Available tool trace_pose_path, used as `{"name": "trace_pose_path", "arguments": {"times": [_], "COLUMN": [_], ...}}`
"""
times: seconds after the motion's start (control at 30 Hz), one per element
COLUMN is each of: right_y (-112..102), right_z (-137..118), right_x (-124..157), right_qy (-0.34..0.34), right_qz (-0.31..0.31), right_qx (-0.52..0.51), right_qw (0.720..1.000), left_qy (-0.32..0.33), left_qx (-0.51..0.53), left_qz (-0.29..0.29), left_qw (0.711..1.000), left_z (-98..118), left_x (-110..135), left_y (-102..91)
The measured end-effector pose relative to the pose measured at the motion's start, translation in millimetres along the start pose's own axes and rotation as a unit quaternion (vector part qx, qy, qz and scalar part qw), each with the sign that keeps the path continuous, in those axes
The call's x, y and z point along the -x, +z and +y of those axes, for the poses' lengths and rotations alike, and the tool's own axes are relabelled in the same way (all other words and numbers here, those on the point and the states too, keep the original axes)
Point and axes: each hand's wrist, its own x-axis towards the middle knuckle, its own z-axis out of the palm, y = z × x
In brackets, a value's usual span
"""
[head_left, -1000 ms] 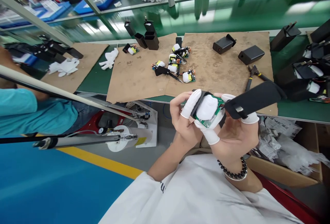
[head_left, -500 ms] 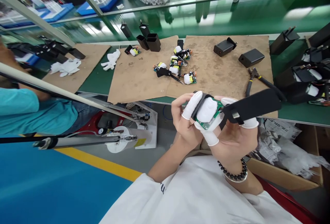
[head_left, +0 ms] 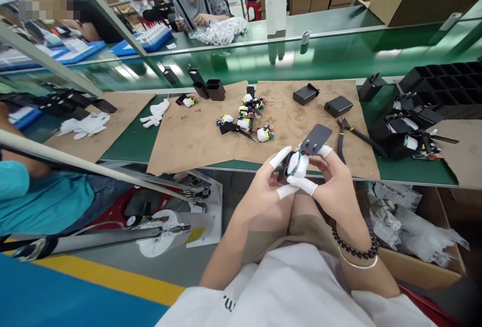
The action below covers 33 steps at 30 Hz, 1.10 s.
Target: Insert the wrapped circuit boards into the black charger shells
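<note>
We hold a white-wrapped circuit board (head_left: 297,165) just off the near edge of the cardboard mat (head_left: 301,121). Our left hand (head_left: 263,189) pinches the board, and our right hand (head_left: 335,186) is closed on its black cover (head_left: 315,138). Below the mat, a box (head_left: 425,266) holds crumpled plastic (head_left: 414,226). On the mat lie two black housings (head_left: 306,94), one pair of pliers (head_left: 348,130) and perhaps five loose boards (head_left: 244,113). The mat's left half shows broad brown surface.

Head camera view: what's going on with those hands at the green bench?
A person with white finger covers holds a small circuit board in both hands, just off the bench edge. The left hand grips the board. The right hand pinches a flat black cover at its upper edge. On the cardboard mat behind lie more boards, black housings and pliers. A co-worker's teal sleeve shows at left.
</note>
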Motion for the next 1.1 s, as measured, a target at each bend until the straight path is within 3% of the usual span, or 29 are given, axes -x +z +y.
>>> {"name": "trace_pose_path", "arguments": {"times": [0.1,0.13,0.2,0.27,0.3,0.37,0.43,0.5,0.6,0.7,0.83,0.97,1.1], "right_y": [-15,-22,-38,-54,-60,-68,-70,-69,-69,-70,-59,-30,-12], "right_z": [-4,-5,-6,-7,-7,-6,-4,-2,-3,-7,3,25,47], "right_x": [-11,-16,-28,-42,-49,-61,-69,-75,-79,-78,-72,-69,-34], "right_qy": [0.000,-0.010,-0.032,-0.052,-0.056,-0.029,0.050,0.114,0.112,0.068,-0.032,-0.097,-0.072], "right_qz": [-0.147,-0.170,-0.132,-0.065,-0.065,-0.149,-0.238,-0.262,-0.222,-0.157,-0.027,0.049,0.092], "right_qx": [0.015,0.027,0.058,0.072,0.066,0.022,-0.038,-0.078,-0.053,0.070,0.260,0.360,0.366], "right_qw": [0.989,0.985,0.989,0.994,0.994,0.988,0.969,0.955,0.967,0.983,0.965,0.927,0.923], "left_qy": [-0.052,-0.063,-0.092,-0.129,-0.145,-0.165,-0.171,-0.172,-0.143,-0.038,0.070,0.097,0.088], "left_qx": [0.049,0.057,0.074,0.108,0.130,0.169,0.190,0.186,0.117,-0.012,-0.135,-0.176,-0.182], "left_qz": [0.041,0.065,0.090,0.062,0.035,-0.021,-0.056,-0.065,-0.028,0.054,0.145,0.166,0.156], "left_qw": [0.997,0.994,0.989,0.984,0.980,0.971,0.965,0.965,0.982,0.998,0.978,0.966,0.967], "left_z": [0,-1,-4,-4,-3,1,6,10,8,-7,-32,-43,-59], "left_x": [-5,-6,-9,-11,-11,-12,-13,-16,-27,-46,-76,-92,-70], "left_y": [-3.5,-3.6,-3.8,-4.9,-5.9,-8.2,-10.1,-9.9,-2.1,15.8,42.8,52.4,59.1]}}
